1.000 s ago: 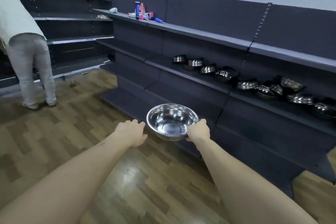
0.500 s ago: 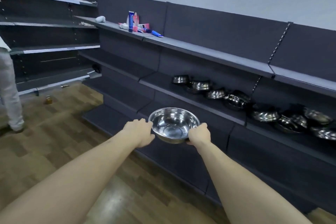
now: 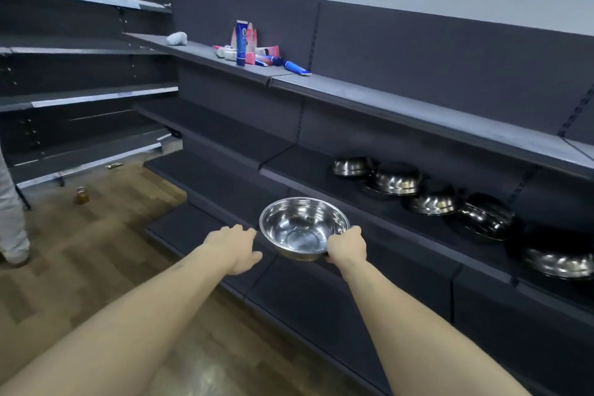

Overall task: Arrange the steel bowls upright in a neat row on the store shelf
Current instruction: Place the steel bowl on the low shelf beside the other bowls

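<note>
I hold an upright shiny steel bowl (image 3: 303, 228) in front of the dark store shelf (image 3: 289, 167). My right hand (image 3: 347, 249) grips the bowl's right rim. Just left of the bowl is my left hand (image 3: 236, 247), fingers loosely curled and holding nothing; whether it touches the rim I cannot tell. Further right on the same shelf lie several steel bowls in a loose line, most turned upside down or tilted: one (image 3: 352, 167) at the left end, a second (image 3: 397, 178), a third (image 3: 432, 202), a tilted one (image 3: 487, 217) and one (image 3: 559, 262) at the far right.
The top shelf (image 3: 385, 100) carries tubes and bottles (image 3: 244, 46) and a white bundle (image 3: 176, 38). A person's leg (image 3: 11, 219) stands at the far left on the wooden floor, near a small jar (image 3: 82, 194). Lower shelves jut out below the bowl.
I have stepped closer to the shelving, so the bowls on it look larger. The held bowl has come up to the shelf edge. The person at the left has slid almost out of view.
</note>
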The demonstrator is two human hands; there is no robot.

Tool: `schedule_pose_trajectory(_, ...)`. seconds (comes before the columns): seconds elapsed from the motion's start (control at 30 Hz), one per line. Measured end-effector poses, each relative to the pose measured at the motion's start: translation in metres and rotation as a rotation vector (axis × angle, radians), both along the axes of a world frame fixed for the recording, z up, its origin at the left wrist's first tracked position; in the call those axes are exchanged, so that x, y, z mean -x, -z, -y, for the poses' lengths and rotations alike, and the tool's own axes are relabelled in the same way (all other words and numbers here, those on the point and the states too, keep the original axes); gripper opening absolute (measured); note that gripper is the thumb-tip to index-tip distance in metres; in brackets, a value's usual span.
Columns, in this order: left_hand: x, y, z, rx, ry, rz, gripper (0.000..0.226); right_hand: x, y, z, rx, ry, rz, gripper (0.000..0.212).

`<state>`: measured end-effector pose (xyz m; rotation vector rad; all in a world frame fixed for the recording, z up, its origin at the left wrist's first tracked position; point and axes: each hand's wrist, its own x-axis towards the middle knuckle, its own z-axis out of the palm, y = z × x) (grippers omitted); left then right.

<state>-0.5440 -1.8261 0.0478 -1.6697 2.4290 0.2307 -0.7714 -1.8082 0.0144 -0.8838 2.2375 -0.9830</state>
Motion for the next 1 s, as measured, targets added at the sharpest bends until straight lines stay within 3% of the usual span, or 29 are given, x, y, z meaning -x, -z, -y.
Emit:
schedule_pose_trajectory(0.27,-0.003,-0.010,0.155,-0.020,-0.040,0.019,0.060,-0.006,0.006,0.173,0.044,-0.049,0.116,0.043)
schedule_pose_trajectory(0.53,0.007,0.005,0.279,0.003,-0.043,0.021,0.061,0.017,0.011,0.283,0.013,-0.021,0.069,0.040)
schedule_pose_trajectory(0.73,0.031,0.024,0.371,0.018,0.073,0.032,0.063,0.037,0.032,0.348,-0.023,0.123,0.035,0.054)
schedule_pose_trajectory(1.0,0.058,0.020,0.503,0.070,0.283,0.024,0.064,0.050,0.042,0.433,-0.044,0.307,0.005,0.051)
